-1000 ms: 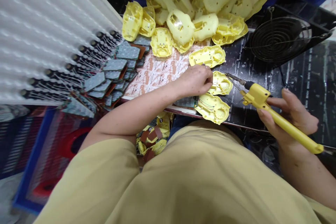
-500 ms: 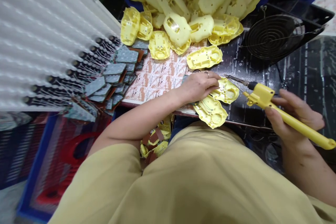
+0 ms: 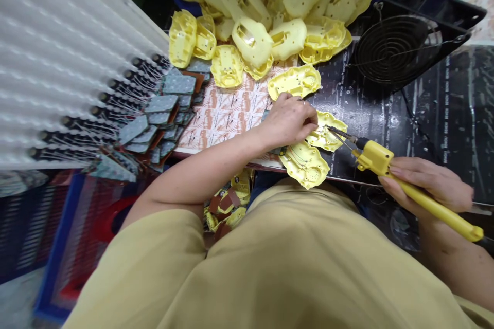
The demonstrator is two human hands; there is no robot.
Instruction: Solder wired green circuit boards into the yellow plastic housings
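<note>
My right hand (image 3: 428,182) is closed round the yellow handle of a soldering iron (image 3: 374,158) with a wire feed. Its dark tip reaches the inside of a yellow plastic shell (image 3: 331,139) on the bench. At that shell's left side, my left hand (image 3: 291,119) has its fingers pinched together; what they hold, if anything, is too small to make out. A second yellow shell (image 3: 306,163), with thin wires in it, lies at the table's front edge. Just beyond my left hand sits another open shell (image 3: 295,82).
Yellow shells (image 3: 250,41) are heaped at the back in a blue crate. A black fan (image 3: 393,51) stands at the back right. Grey-backed circuit boards (image 3: 162,103) with wires are stacked left, beside a white corrugated sheet (image 3: 77,61). Below left is a blue crate (image 3: 57,247) with red parts.
The soldering iron has moved left and down, its tip now over the shell's inside. My right fingers have closed more round the handle. My left hand stays at the shell; the view has shifted slightly.
</note>
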